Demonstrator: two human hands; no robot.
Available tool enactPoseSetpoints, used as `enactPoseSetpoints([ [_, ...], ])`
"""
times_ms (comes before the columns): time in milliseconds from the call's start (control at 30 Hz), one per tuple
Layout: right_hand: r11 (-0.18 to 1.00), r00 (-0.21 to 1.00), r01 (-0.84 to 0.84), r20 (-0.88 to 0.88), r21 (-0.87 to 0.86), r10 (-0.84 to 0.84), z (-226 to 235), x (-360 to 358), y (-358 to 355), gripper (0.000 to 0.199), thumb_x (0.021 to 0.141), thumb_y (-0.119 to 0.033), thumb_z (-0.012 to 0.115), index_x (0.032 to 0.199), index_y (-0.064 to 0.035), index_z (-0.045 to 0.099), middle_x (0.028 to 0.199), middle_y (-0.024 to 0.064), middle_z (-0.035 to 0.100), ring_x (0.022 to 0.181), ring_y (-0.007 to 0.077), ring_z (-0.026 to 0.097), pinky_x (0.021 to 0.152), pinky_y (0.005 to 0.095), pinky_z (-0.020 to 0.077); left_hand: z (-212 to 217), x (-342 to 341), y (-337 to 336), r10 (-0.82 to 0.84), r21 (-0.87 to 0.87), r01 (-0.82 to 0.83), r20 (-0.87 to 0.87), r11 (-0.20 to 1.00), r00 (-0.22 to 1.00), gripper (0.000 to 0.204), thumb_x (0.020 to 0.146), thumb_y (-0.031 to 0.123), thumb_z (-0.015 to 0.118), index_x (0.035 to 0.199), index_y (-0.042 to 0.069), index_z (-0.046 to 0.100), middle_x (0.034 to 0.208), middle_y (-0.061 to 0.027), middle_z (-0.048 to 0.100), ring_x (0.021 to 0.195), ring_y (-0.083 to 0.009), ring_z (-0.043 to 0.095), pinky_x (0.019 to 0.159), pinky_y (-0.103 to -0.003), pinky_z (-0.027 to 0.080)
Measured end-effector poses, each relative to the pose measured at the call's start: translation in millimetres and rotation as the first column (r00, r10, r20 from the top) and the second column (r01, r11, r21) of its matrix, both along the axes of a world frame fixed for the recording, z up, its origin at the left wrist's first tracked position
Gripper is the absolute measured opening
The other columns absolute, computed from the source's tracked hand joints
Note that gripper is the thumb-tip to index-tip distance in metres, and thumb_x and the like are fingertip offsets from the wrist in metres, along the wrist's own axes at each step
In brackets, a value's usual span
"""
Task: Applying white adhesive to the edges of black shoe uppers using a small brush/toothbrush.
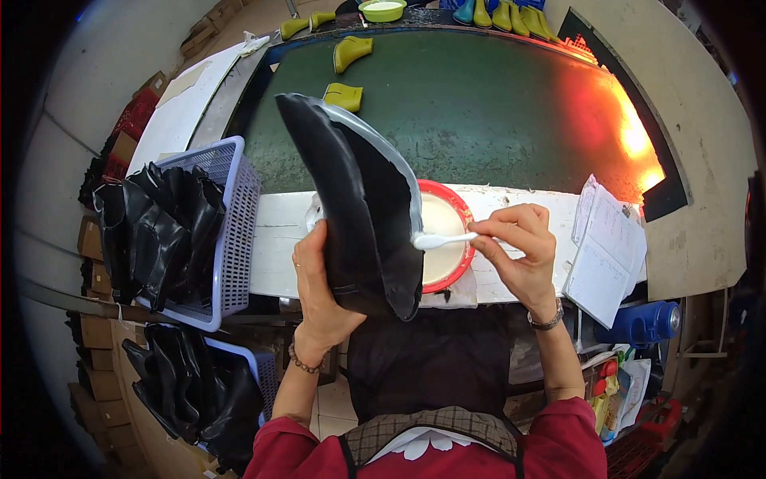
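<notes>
Brush between right fingers; black upper within left fingers.

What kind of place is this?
Probably a shoe workshop: a black boot piece has a brush at its edge, black pieces fill a blue basket, and yellow foot-shaped forms stand nearby.

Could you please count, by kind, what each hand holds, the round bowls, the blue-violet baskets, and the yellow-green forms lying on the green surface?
Curved glossy black boot piece, left hand: 1
Slim white plastic brush, right hand: 1
Round red-rimmed bowl and round yellow-green bowl: 2
Blue-violet perforated plastic baskets: 2
Yellow-green foot-shaped forms: 2
Total: 8
</notes>
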State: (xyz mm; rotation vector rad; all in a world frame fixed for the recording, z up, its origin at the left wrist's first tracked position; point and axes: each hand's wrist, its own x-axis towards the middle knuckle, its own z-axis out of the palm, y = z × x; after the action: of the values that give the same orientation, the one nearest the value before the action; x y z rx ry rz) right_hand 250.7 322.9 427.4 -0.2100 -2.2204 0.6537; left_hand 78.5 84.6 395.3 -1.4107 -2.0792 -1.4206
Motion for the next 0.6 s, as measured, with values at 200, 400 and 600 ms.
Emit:
enactPoseSetpoints([
  [200,0.999,1.000,0.023,0.011,-0.024,-0.023,6,-1,-2,0.021,0.078,-0.016,0.087,0.098,-0.0146,0.081,0.086,-0.0028,0.069,0.081,0.0127,0.061,0.085,0.0335,0.0344,-3,-13,10,-0.008,0.074,0.016,-0.110,0.997,0.994,0.114,0.067,0.015,0.096,0.156,-0.003,0.028,0.141,-0.0211,0.049,0.124,-0.0361,0.053,0.105,-0.044,0.043],
  [400,0.996,0.994,0.050,-0.099,0.073,-0.043,13,-9,1,0.024,0.077,-0.014,0.087,0.100,-0.0147,0.081,0.087,-0.0026,0.068,0.078,0.0134,0.059,0.082,0.0340,0.0333,-19,-26,25,0.009,0.202,0.032,-0.201,0.979,0.980,0.115,0.069,0.016,0.096,0.157,0.000,0.025,0.142,-0.0213,0.048,0.127,-0.0367,0.052,0.106,-0.045,0.042],
  [600,0.999,0.999,0.019,-0.033,0.049,-0.017,12,3,-14,0.027,0.074,-0.014,0.088,0.099,-0.0147,0.081,0.089,-0.0028,0.068,0.076,0.0128,0.058,0.083,0.0358,0.0318,-30,-39,29,0.164,0.210,-0.117,-0.222,0.971,0.961,0.112,0.076,0.025,0.092,0.159,0.003,0.022,0.144,-0.0210,0.046,0.130,-0.0363,0.050,0.109,-0.047,0.041],
])
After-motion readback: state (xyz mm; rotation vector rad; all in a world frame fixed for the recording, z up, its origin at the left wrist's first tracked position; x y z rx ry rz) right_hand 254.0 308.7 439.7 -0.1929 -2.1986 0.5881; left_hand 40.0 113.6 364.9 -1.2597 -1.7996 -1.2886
